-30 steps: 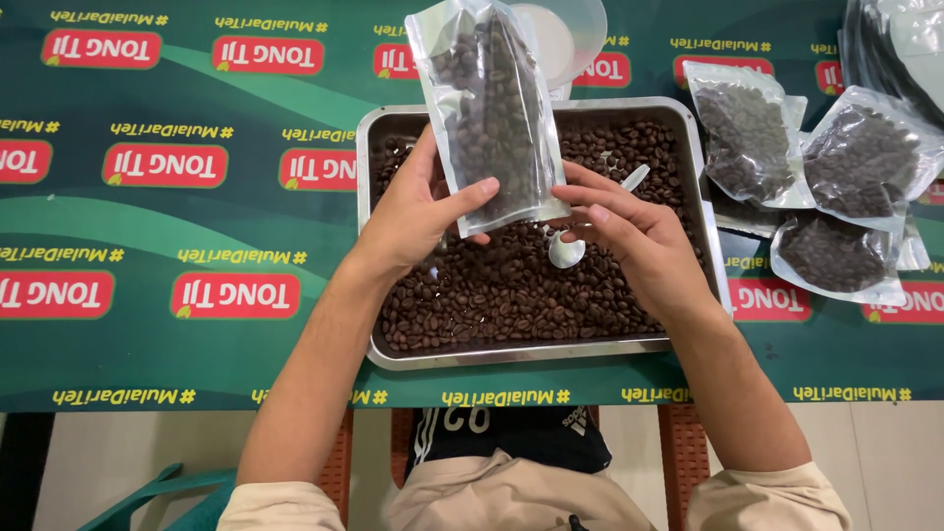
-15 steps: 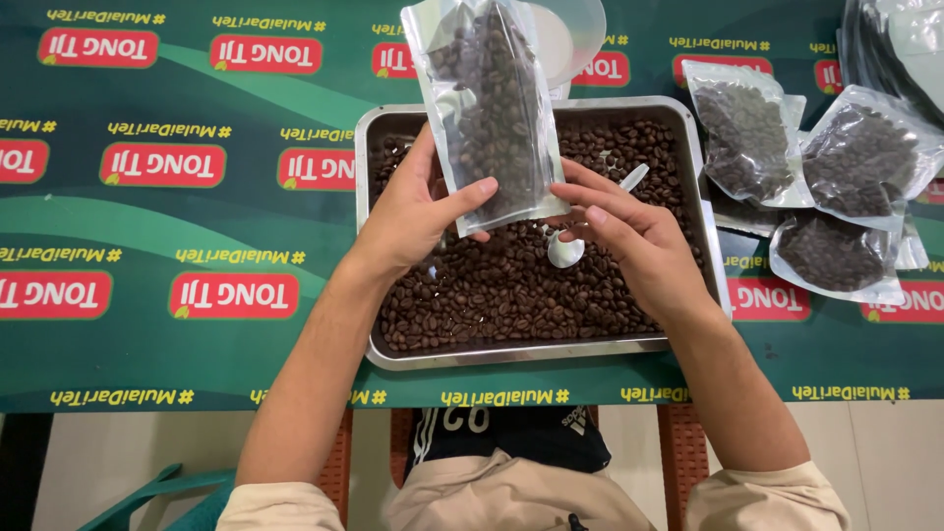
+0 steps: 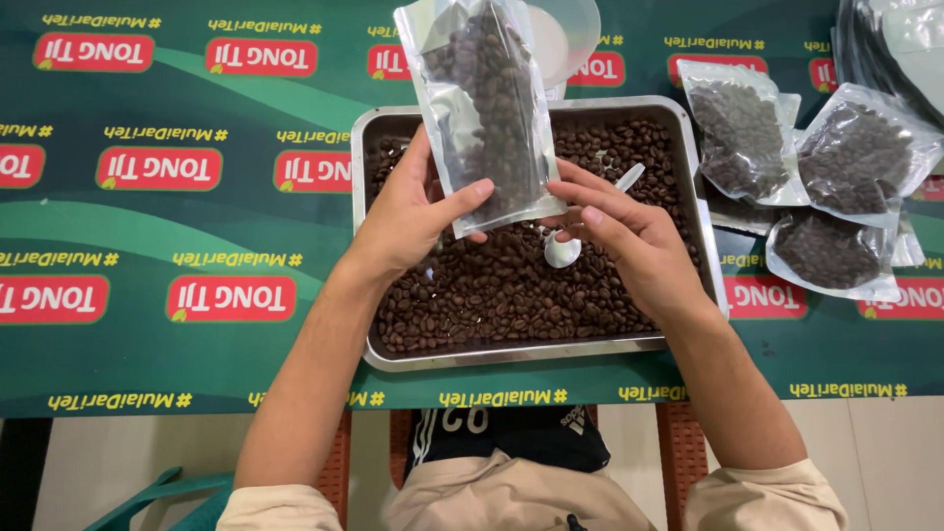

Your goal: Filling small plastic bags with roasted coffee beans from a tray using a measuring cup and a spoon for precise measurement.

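Bright, even light falls from above, and shadows stay faint. Glare streaks the clear pouch (image 3: 482, 113). The picture is sharp, with slight bending at the edges.

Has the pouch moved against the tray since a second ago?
No. The pouch keeps its place over the tray's far rim; the whole view merely shifted.
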